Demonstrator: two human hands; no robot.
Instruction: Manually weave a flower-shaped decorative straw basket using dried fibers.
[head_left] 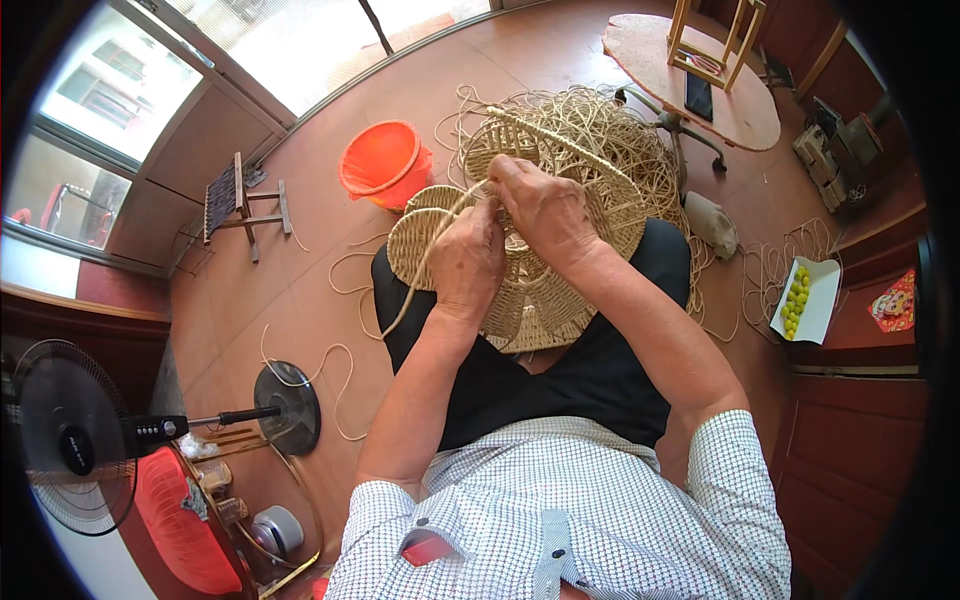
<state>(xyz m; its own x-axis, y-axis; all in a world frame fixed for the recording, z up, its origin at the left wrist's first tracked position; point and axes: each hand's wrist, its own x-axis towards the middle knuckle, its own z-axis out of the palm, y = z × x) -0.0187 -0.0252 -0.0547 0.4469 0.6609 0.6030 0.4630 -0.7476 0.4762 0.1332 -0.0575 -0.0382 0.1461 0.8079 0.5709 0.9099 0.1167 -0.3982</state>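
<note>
We saw the woven straw piece (535, 270) resting on the person's lap, and we place everything else from it. The left hand (466, 262) lay on its left part, fingers pinched around a straw cord (418, 275) that trailed off its left edge toward the floor. The right hand (540, 208) pressed on its middle, fingers curled down into the weave; what they pinched we could not tell. Behind the piece lay a heap of loose cord (610, 130), and to its upper left stood an orange bucket (385, 162).
</note>
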